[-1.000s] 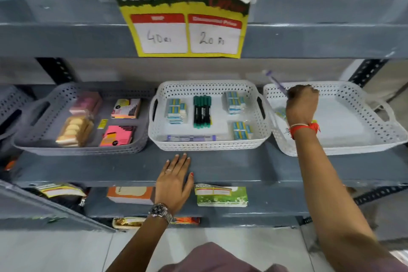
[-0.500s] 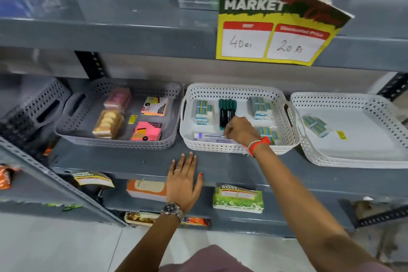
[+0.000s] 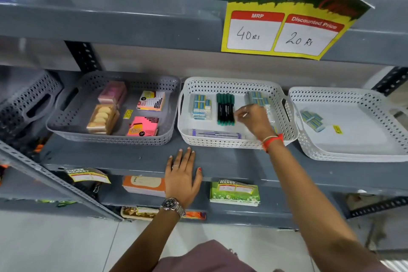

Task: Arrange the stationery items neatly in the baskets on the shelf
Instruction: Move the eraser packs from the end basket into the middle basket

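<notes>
Three baskets stand side by side on the grey shelf (image 3: 132, 159). The middle white basket (image 3: 231, 144) holds a row of green markers (image 3: 225, 109), eraser packs at its left (image 3: 199, 107) and back right (image 3: 258, 97), and a pen pack (image 3: 216, 134) along the front. My right hand (image 3: 254, 121) reaches into this basket, fingers curled beside the markers' right side; nothing shows in its grip. My left hand (image 3: 183, 174) lies flat, fingers spread, on the shelf's front edge. The right white basket (image 3: 353, 157) holds one eraser pack (image 3: 312, 119) and a yellow tag (image 3: 337, 129).
The grey basket (image 3: 110, 140) on the left holds pink sticky notes (image 3: 143, 126), another pad (image 3: 151, 100), a pink box (image 3: 112, 94) and a tan box (image 3: 101, 119). A price sign (image 3: 287, 17) hangs from the shelf above. Packets lie on the lower shelf (image 3: 235, 193).
My right hand came from the right basket, where it held a pen, into the middle basket, then moved from its front edge up beside the markers. The left hand stayed put.
</notes>
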